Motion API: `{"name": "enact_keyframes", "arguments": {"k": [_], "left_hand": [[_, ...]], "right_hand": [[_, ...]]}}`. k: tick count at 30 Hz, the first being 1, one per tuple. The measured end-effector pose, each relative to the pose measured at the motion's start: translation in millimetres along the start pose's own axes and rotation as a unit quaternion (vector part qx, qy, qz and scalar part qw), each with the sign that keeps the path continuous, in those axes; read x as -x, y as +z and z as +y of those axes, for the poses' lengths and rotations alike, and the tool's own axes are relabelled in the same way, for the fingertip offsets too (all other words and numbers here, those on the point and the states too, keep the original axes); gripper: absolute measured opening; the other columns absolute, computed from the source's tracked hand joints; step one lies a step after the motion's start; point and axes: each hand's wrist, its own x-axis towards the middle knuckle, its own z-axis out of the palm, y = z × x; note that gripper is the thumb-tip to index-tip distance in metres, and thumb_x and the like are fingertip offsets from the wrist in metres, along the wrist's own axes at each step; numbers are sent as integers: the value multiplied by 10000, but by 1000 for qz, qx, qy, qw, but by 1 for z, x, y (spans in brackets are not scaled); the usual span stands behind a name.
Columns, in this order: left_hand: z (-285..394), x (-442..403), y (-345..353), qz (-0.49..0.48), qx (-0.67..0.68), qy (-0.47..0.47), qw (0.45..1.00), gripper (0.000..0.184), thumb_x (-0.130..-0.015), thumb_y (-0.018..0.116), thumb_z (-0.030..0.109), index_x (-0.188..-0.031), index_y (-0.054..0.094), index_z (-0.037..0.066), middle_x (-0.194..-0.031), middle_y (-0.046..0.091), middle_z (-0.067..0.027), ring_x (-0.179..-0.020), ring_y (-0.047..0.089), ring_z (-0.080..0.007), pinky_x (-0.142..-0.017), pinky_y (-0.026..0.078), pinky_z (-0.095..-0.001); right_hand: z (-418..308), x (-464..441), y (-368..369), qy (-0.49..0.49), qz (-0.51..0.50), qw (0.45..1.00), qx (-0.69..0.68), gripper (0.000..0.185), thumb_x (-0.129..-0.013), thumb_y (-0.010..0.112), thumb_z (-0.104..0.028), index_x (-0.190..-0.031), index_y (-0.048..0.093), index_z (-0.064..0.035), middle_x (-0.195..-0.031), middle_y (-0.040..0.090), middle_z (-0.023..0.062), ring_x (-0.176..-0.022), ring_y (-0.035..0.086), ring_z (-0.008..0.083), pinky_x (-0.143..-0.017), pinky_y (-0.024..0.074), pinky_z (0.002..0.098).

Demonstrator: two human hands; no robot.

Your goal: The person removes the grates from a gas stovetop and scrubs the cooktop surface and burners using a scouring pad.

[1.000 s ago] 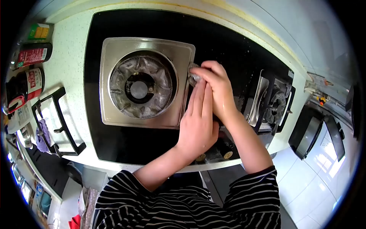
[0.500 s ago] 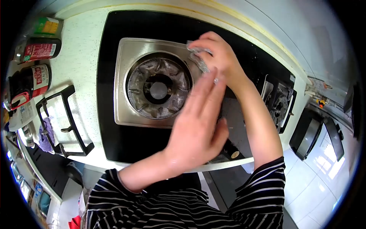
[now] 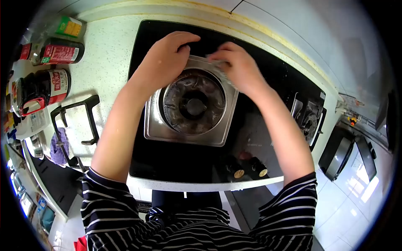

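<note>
My left hand [image 3: 166, 57] rests over the far left corner of the steel burner tray [image 3: 184, 140], fingers bent and the thumb apart from the index finger. It covers that corner, so I cannot tell whether it presses on the metal. A crumpled silvery-grey cloth [image 3: 224, 72] is bunched in my right hand [image 3: 240, 69], which is at the tray's far right corner, slightly blurred. Between and below both hands, the round burner [image 3: 194, 106] sits in the tray's recess. Around it spreads the black glass cooktop [image 3: 167, 161].
A black pan support [image 3: 90, 121] and a purple cloth [image 3: 58, 146] lie on the left counter. Sauce bottles [image 3: 58, 85] stand behind them. Two knobs [image 3: 249, 167] sit at the cooktop's front. A second burner [image 3: 307, 119] is at the right, a black bin [image 3: 337, 148] beyond it.
My left hand has moved from beside my right hand to the tray's far left corner. My right hand stays near the far right corner with the cloth. The view has shifted slightly.
</note>
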Motion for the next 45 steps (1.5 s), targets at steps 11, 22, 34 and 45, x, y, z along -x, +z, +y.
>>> {"name": "enact_keyframes", "arguments": {"k": [11, 22, 34, 45], "left_hand": [[-20, -15, -42, -70, 45, -77, 994, 354, -969, 496, 53, -1280, 657, 2, -1179, 702, -93, -1089, 622, -164, -984, 474, -287], [-32, -1, -61, 20, 107, -155, 982, 351, -955, 521, 73, -1261, 681, 7, -1173, 715, -61, -1089, 620, -139, -988, 465, -269], [-36, 41, -78, 50, 120, -153, 980, 334, -993, 540, 132, -1273, 658, -6, -1189, 706, -78, -1119, 606, -133, -1023, 437, -274], [-50, 78, -79, 94, 124, -120, 981, 308, -987, 544, 110, -1258, 667, 28, -1155, 685, -64, -1071, 579, -122, -967, 436, -266]], "right_hand": [[-11, -23, 5, -39, -52, 997, -32, 274, -799, 691, 29, -1018, 767, -117, -1015, 637, 102, -967, 656, 295, -848, 538, 390], [-60, -77, 55, -171, -40, 984, -35, 197, -859, 700, -17, -1028, 759, -99, -1055, 640, 99, -973, 654, 291, -855, 522, 379], [-74, -80, 48, -154, -77, 985, 18, 265, -745, 647, 50, -930, 749, -111, -1003, 634, 92, -1011, 616, 313, -868, 530, 401], [-87, -92, 41, -225, -149, 956, 114, 305, -726, 601, 92, -913, 746, -100, -1001, 630, 80, -1042, 591, 291, -902, 514, 393]]}}
